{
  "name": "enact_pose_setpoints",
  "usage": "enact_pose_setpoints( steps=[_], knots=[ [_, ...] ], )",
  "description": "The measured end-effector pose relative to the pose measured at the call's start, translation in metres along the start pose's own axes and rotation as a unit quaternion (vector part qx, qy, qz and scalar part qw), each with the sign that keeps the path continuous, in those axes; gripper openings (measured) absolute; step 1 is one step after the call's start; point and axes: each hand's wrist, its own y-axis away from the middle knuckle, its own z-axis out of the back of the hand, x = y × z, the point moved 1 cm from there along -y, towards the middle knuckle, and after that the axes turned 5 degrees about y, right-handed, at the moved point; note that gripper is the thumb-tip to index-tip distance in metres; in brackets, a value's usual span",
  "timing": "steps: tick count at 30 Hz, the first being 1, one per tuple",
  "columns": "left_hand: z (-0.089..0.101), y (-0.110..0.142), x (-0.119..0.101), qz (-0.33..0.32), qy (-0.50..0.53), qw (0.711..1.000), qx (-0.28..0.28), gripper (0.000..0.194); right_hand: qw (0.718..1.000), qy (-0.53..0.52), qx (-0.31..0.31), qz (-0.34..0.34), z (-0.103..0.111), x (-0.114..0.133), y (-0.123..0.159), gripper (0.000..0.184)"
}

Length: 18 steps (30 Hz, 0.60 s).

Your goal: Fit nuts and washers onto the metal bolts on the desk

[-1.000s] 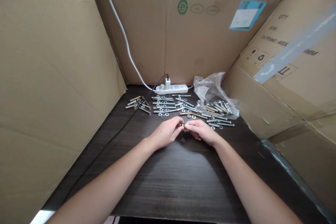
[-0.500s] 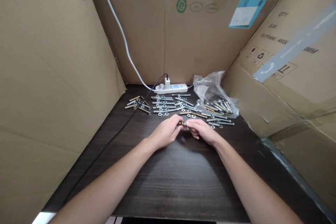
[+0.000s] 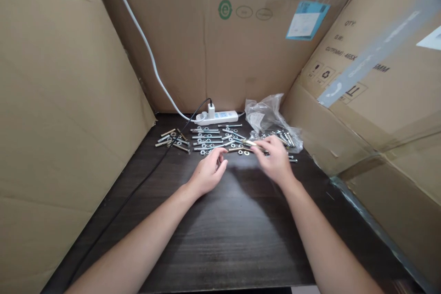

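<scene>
My left hand point(image 3: 207, 173) rests on the dark table point(image 3: 220, 229), its fingers curled in with thumb and forefinger close together; what they pinch, if anything, is too small to see. My right hand point(image 3: 274, 160) hovers further back and to the right, closed on a yellowish bolt point(image 3: 251, 143) that sticks out to the left from its fingertips. Just beyond both hands lie rows of silver bolts and washers point(image 3: 210, 138). A clear plastic bag point(image 3: 265, 114) with more bolts point(image 3: 287, 138) sits right behind my right hand.
A smaller group of bolts point(image 3: 172, 138) lies at the left. A white power strip point(image 3: 220, 116) sits against the back cardboard wall point(image 3: 241, 55), with a white cable point(image 3: 144, 41) rising and a black cable point(image 3: 138, 188) crossing the table. Cardboard boxes point(image 3: 372, 101) enclose both sides.
The hands, joined on a bolt before, have parted. My right hand has carried the bolt back and right toward the pile; my left hand stays near its place. The view has shifted slightly.
</scene>
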Motion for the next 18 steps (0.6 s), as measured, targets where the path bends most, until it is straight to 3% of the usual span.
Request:
enact_pose_setpoints(
  steps=[3, 5, 6, 10, 18],
  knots=[
    [0.002, 0.001, -0.001, 0.006, -0.009, 1.0, 0.017, 0.023, 0.978, 0.096, -0.107, -0.149, 0.017, -0.049, -0.008, 0.03],
    [0.002, 0.001, -0.001, 0.009, -0.015, 1.0, 0.026, 0.023, 0.949, 0.166, -0.082, -0.256, 0.025, -0.082, -0.01, 0.033],
    [0.003, 0.0, -0.001, 0.01, -0.017, 0.999, 0.028, 0.024, 0.941, 0.18, -0.073, -0.279, 0.028, -0.095, -0.011, 0.034],
    [0.004, 0.0, -0.001, 0.011, -0.023, 0.999, 0.031, 0.024, 0.926, 0.207, -0.043, -0.313, 0.027, -0.119, -0.011, 0.036],
    [0.005, 0.001, -0.001, 0.014, -0.027, 0.999, 0.034, 0.026, 0.917, 0.227, -0.003, -0.328, 0.019, -0.121, -0.016, 0.036]
  ],
)
